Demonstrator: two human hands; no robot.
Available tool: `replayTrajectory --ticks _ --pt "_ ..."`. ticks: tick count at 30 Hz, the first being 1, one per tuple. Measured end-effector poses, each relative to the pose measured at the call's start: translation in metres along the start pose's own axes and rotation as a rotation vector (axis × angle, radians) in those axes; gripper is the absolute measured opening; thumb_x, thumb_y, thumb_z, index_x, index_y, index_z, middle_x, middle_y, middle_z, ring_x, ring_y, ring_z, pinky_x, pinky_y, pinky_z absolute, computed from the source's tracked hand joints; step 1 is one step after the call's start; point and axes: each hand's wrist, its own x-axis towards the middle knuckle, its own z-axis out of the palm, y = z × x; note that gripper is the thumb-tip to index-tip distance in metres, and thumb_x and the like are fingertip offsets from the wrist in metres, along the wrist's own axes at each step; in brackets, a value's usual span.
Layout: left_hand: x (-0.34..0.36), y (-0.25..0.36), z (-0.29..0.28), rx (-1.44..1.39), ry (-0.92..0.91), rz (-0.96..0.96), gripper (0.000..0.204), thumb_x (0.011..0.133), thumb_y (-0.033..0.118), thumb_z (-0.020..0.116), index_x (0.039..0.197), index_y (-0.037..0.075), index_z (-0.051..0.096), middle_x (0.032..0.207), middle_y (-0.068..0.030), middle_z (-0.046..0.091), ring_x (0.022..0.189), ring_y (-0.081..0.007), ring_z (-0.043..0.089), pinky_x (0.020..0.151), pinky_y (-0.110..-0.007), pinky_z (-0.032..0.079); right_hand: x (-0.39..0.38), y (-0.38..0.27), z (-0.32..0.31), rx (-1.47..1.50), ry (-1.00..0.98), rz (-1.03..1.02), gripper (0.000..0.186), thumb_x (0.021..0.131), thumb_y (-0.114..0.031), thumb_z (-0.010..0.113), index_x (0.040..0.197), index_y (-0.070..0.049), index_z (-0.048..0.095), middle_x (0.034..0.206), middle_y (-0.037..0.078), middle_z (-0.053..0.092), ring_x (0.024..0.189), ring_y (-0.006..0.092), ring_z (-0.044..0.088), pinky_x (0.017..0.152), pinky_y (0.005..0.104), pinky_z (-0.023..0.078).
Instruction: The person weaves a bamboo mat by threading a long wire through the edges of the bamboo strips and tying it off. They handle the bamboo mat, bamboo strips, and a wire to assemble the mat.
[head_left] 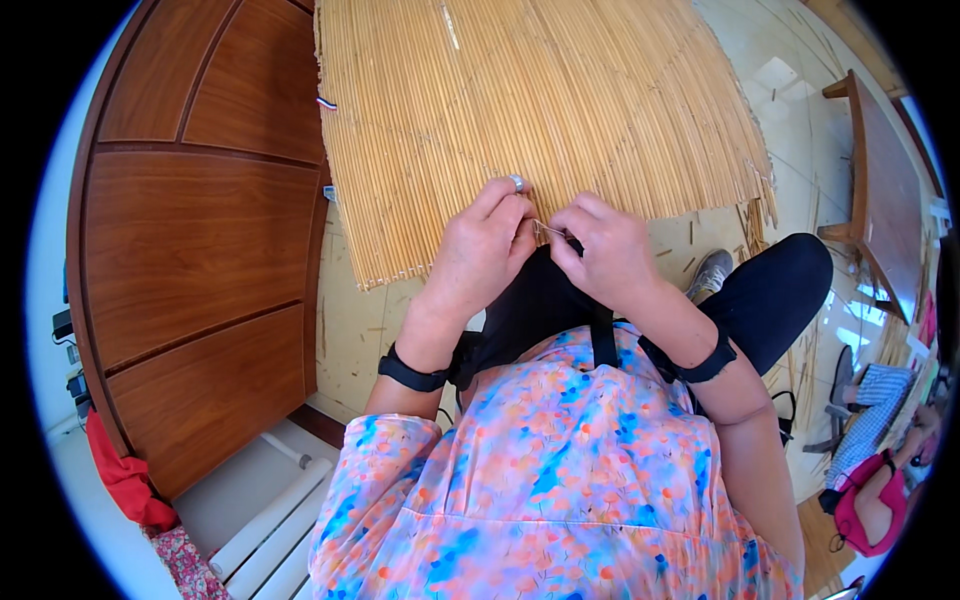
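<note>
A large mat of thin straw-coloured reeds (540, 100) lies in front of me, its near edge by my knees. At that edge my left hand (488, 238) is closed, thumb and fingers pinched together, with a silvery band (517, 184) on one finger. Close beside it, my right hand (608, 250) is closed in a pinch too. A short, pale thin string (547, 229) runs between the fingertips of both hands. The fingers hide its ends and part of the mat's edge.
A brown wooden cabinet (205, 240) stands at the left, with a white slatted rack (270, 530) near its foot. Loose reed pieces litter the tiled floor (790, 100). A wooden table lying on its side (880, 190) is at the right. Another person (880, 470) sits at the far right.
</note>
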Motion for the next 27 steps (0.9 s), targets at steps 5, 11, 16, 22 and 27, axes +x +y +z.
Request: replayTrajectory --ticks 5,11,16,22,27 --pt "0.000 -0.003 -0.001 -0.030 -0.014 0.007 0.015 0.078 -0.001 0.067 0.091 0.001 0.060 0.105 -0.0146 0.061 0.083 -0.0340 0.066 0.069 -0.038 0.056 0.000 0.003 0.004 0.043 0.068 -0.007 0.011 0.076 -0.012 0.072 0.078 -0.009 0.062 0.073 0.005 0.057 0.059 0.0262 0.061 0.051 0.0371 0.050" --pt "0.000 0.000 -0.004 -0.072 -0.027 -0.026 0.018 0.077 -0.002 0.067 0.094 0.001 0.061 0.105 -0.0145 0.060 0.081 -0.0336 0.066 0.068 -0.037 0.056 0.002 0.003 0.004 0.069 0.069 0.012 0.011 0.075 -0.011 0.072 0.077 -0.009 0.061 0.074 0.006 0.058 0.059 0.0261 0.061 0.050 0.0369 0.050" --pt "0.000 0.004 -0.003 -0.082 -0.043 -0.072 0.019 0.074 -0.004 0.069 0.091 -0.001 0.062 0.109 -0.0141 0.061 0.083 -0.0282 0.067 0.068 -0.033 0.056 0.003 0.003 0.004 0.070 0.077 0.009 0.011 0.075 -0.011 0.072 0.077 -0.009 0.062 0.074 0.006 0.058 0.059 0.0263 0.062 0.051 0.0371 0.050" --pt "0.001 0.011 0.002 0.040 -0.021 -0.025 0.019 0.073 0.007 0.071 0.087 0.000 0.061 0.108 -0.0162 0.061 0.084 -0.0336 0.066 0.070 -0.038 0.055 0.003 0.003 0.003 0.078 0.059 0.018 0.009 0.076 -0.011 0.071 0.079 -0.008 0.063 0.075 0.007 0.059 0.061 0.0274 0.062 0.052 0.0379 0.051" --pt "-0.002 0.005 0.012 -0.028 0.048 -0.078 0.015 0.072 -0.001 0.069 0.084 0.001 0.061 0.106 -0.0176 0.062 0.075 -0.0327 0.066 0.063 -0.037 0.054 0.001 0.002 -0.002 0.065 0.045 -0.003 0.010 0.075 -0.010 0.070 0.079 -0.008 0.062 0.074 0.007 0.058 0.061 0.0279 0.061 0.052 0.0381 0.050"
